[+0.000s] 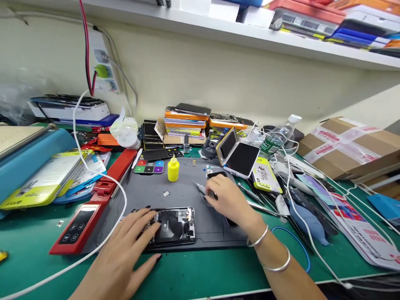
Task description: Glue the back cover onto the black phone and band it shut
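Note:
My left hand [129, 239] lies over the left end of an opened phone [170, 227], fingers stretched out and slightly apart. The phone's inside faces up, with a black round coil and bare parts at its right end. To the right, my right hand [226, 198] is closed around a slim grey screwdriver [200, 186], its tip pointing up and to the left above the mat. Another dark phone [231, 221] lies partly hidden under that hand. A small metal piece [166, 193] sits on the mat, and a yellow squeeze bottle [173, 168] stands upright behind it.
A grey work mat [212, 237] covers the middle of the green table. Left of it lies a long red device [75, 229], crossed by a white cable [120, 208]. Tools, a blue air blower [308, 223] and a cardboard box [350, 146] crowd the right. Stacked boxes [186, 125] stand behind.

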Tool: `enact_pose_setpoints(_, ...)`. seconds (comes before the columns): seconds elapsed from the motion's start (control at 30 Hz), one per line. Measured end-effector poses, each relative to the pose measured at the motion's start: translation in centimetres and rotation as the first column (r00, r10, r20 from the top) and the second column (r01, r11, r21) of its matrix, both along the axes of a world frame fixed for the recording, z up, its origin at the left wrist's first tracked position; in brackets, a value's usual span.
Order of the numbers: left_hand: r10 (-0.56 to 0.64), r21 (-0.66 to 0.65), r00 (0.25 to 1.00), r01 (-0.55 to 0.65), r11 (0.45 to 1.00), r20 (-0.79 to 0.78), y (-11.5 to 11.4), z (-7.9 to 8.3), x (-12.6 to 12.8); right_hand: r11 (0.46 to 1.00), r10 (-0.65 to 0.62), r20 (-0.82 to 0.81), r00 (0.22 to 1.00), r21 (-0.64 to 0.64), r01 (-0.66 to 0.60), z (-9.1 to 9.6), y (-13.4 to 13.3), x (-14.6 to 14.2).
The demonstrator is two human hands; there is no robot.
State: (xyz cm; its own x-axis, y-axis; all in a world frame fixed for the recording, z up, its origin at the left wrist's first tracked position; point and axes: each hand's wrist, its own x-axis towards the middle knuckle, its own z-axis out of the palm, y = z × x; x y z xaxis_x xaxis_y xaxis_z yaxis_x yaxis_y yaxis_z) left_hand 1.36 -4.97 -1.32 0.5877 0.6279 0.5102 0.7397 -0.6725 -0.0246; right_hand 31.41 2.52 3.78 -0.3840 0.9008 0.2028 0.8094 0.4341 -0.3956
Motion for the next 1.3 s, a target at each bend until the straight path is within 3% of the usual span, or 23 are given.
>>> enact_pose_setpoints(0.2,-0.083,0.074,0.988,0.093,0.993,-0.13,0.4,-1.3,2.8,0.951,0.298,0.063,0.952,-0.107,-0.291,0.2,-1.8,-2.0)
enact_pose_setpoints(0.4,-0.1,0.037,0.99,0.104,0.994,-0.096,0.6,-1.1,4.2,0.942,0.317,0.114,0.942,-0.157,-0.297,0.0,-1.7,-1.7)
enact_pose_setpoints(0.57,-0.06,-0.145,0.998,0.062,0.987,0.021,0.6,-0.5,5.0,0.927,0.347,0.11,0.931,-0.191,-0.323,0.5,-1.9,-1.7)
enact_pose_setpoints(0.7,-0.106,-0.395,0.994,0.11,0.912,0.032,1.7,0.9,5.5,0.935,0.325,0.15,0.934,-0.202,-0.293,0.4,-1.6,-1.3)
enact_pose_setpoints(0.83,-0.192,-0.633,0.981,0.166,0.756,0.028,3.7,3.3,5.8,0.935,0.326,0.186,0.927,-0.207,-0.288,0.3,-1.4,-1.2)
enact_pose_setpoints(0.93,-0.251,-0.728,0.968,0.17,0.664,-0.002,5.2,5.0,6.2,0.934,0.333,0.206,0.92,-0.206,-0.292,0.2,-1.4,-1.3)
enact_pose_setpoints(1.3,-0.382,-0.799,0.911,0.114,0.59,-0.152,7.8,6.9,8.5,0.936,0.339,0.259,0.904,-0.194,-0.295,0.3,-1.5,-1.6)
